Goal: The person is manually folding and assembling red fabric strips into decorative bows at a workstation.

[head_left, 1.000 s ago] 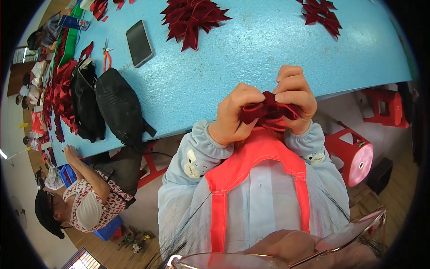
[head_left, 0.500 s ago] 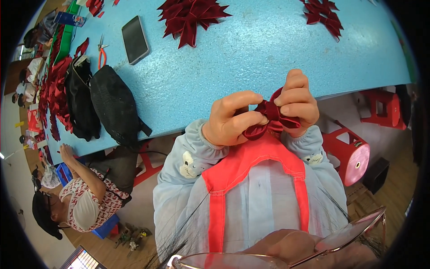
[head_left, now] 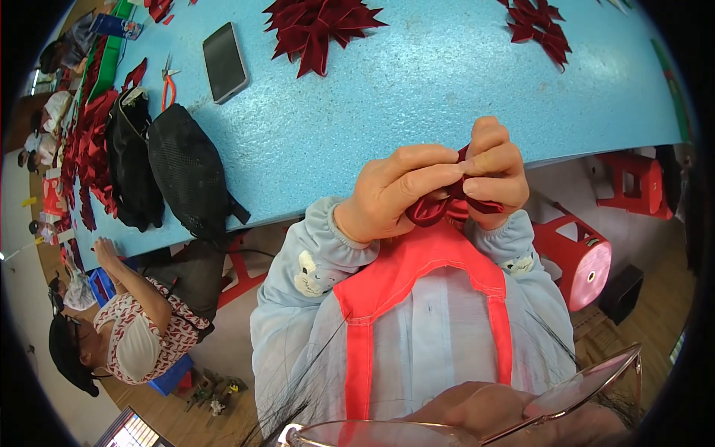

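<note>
Between my two hands is a dark red velvet ribbon bow (head_left: 430,211), held just off the near edge of the blue table (head_left: 357,141). My left hand (head_left: 398,186) grips it from the left, thumb and fingertips pinched over the bow's middle. On the other side my right hand (head_left: 495,167) has its fingers curled round the right loop. The two sets of fingertips meet at the centre and hide the knot. A large pile of similar red bows (head_left: 316,33) lies farther back on the table, and a smaller pile (head_left: 538,31) sits at the back right.
Left on the table are a phone (head_left: 225,62), orange-handled snips (head_left: 169,89), black pouches (head_left: 186,167) and heaped red ribbon (head_left: 93,149). A co-worker (head_left: 134,328) sits at lower left. Red stools (head_left: 573,257) stand at right.
My left fingers have moved right and up across the bow's middle to meet my right fingertips, covering the knot that showed before. My right hand has barely moved.
</note>
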The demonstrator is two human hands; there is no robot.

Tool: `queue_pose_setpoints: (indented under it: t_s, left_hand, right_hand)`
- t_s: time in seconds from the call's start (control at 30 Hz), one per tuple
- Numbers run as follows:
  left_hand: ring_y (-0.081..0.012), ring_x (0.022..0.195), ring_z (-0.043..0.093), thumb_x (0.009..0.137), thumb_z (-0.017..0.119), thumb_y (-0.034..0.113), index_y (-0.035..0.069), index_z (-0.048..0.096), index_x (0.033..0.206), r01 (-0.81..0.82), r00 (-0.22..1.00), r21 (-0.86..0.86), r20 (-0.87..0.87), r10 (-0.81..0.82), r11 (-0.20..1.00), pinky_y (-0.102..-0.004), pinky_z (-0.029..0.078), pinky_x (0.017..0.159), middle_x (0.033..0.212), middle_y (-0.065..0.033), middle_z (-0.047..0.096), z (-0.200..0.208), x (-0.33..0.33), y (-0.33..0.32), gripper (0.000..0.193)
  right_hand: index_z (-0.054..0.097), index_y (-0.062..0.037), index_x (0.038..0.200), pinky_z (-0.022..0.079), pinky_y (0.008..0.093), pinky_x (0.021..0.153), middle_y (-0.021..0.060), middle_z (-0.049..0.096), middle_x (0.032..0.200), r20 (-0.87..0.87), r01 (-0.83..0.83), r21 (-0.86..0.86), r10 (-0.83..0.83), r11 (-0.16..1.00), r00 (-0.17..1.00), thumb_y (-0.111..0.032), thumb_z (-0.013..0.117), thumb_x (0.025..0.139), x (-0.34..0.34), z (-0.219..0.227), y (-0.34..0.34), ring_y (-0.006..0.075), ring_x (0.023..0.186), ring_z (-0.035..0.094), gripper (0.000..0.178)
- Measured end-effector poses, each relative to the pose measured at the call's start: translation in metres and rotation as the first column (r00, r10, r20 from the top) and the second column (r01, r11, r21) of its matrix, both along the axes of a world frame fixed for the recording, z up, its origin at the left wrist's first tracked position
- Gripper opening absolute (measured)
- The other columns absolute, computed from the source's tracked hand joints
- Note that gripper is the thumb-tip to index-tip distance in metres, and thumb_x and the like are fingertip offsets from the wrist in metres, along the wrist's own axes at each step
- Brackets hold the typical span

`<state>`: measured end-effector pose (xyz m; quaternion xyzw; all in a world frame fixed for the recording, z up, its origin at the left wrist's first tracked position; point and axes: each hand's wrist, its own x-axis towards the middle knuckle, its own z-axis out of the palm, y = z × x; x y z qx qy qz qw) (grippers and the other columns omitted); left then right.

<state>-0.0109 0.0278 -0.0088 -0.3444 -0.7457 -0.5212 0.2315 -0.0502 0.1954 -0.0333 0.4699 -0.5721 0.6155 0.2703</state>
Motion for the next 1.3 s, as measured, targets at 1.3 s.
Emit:
queue_pose_setpoints:
  t_s: [1.3]
  left_hand:
    - [-0.0216,0.084,0.059,0.079,0.053,-0.002,0.001,0.055,0.106,-0.168,0.922,0.286,0.384,0.048,0.943,-0.0254,0.046,0.071,0.102,-0.0139,0.056,-0.022,0.003,0.030,0.027]
  right_hand:
    - [0.050,-0.0059,0.097,0.041,0.0317,0.064,0.0092,0.056,0.086,0.130,0.255,-0.197,-0.232,0.947,0.964,0.011,0.053,0.070,-0.001,-0.014,-0.032,0.0207,0.072,0.050,0.033]
